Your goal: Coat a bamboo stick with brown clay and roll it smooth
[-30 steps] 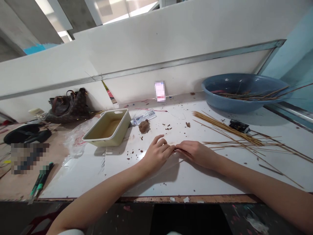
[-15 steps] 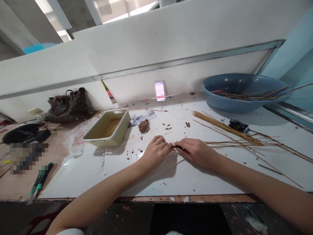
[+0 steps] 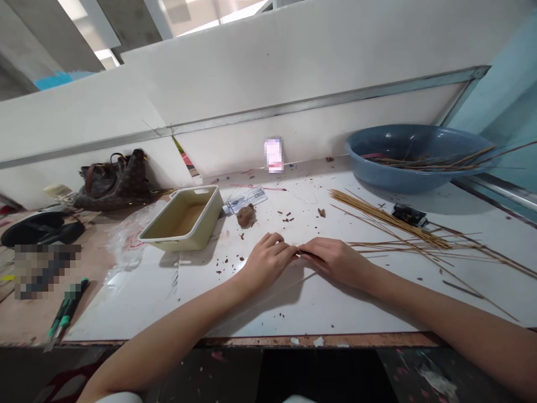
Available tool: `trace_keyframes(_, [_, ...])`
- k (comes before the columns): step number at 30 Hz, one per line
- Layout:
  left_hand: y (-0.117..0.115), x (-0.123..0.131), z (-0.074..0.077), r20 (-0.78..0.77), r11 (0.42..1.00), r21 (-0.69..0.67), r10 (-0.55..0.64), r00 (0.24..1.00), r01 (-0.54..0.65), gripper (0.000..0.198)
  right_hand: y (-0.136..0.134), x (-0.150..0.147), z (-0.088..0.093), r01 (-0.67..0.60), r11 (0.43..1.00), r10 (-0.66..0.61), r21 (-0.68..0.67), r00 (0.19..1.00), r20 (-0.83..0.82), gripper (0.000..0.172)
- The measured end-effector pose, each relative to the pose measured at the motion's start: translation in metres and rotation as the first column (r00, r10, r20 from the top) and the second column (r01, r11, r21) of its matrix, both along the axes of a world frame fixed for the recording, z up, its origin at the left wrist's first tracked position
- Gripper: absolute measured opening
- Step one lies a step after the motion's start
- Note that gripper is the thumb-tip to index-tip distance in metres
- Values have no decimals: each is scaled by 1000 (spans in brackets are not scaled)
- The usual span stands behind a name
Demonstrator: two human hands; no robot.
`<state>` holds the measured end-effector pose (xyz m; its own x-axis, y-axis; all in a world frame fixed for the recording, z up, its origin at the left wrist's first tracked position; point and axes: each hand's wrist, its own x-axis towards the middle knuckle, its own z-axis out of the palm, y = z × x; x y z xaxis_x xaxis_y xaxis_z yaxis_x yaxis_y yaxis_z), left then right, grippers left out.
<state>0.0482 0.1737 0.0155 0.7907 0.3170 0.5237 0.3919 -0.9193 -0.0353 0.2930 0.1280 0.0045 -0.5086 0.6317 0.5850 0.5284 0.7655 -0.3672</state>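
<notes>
Sliver point(image 3: 304, 253), thin, dark and too small to identify, pinched between the fingertips of the left hand point(image 3: 268, 260) and right hand point(image 3: 335, 262), both curled closed and held low over the white table point(image 3: 335, 313), a steady hold for fine work.

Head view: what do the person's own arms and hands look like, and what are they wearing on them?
The left hand and right hand are bare, with no gloves, and no watch or bracelet shows on either forearm. The arms are bare up to a white sleeve edge at the picture's lower border.
</notes>
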Motion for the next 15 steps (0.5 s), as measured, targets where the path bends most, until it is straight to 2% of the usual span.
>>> trace_keyframes(6, [-2, -1, 2, -51, 998, -56, -30, 998, 27, 15, -3, -1, 2, -13, 1000, 13, 0, 1000, -2, 21])
trace_keyframes(15, [-4, 0, 3, -39, 996, -78, -47, 998, 44, 14, -2, 0, 1, -29, 1000, 29, -10, 1000, -2, 16])
